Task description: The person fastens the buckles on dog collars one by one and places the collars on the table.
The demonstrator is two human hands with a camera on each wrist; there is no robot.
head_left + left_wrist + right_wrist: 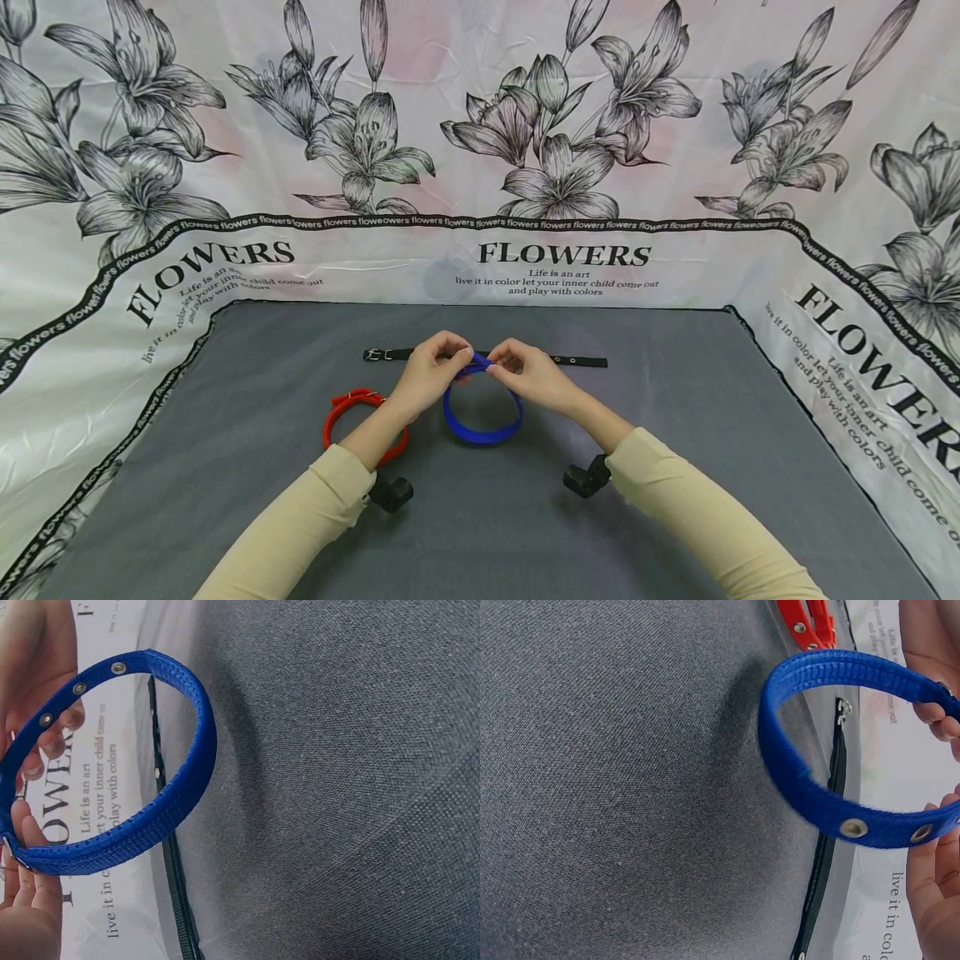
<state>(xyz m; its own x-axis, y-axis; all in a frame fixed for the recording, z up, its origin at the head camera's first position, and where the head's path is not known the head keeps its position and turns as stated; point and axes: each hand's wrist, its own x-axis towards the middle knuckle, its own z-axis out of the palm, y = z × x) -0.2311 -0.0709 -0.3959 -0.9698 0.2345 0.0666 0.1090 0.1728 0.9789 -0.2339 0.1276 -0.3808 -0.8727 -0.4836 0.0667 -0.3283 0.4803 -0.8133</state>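
A blue dog collar with metal eyelets hangs as a loop between the two hands, above the grey cloth. My left hand pinches its buckle end, and the metal buckle shows by those fingers in the left wrist view. On the eyelet end, my right hand holds the strap with thumb and fingers. Both hands' fingertips meet closely at the top of the loop, where the strap ends overlap. They partly hide the fastening.
Behind the hands, a black collar lies stretched out, its buckle at the left. A red collar, looped round, lies partly under the left forearm. The grey cloth meets a flower-printed sheet at the back and sides.
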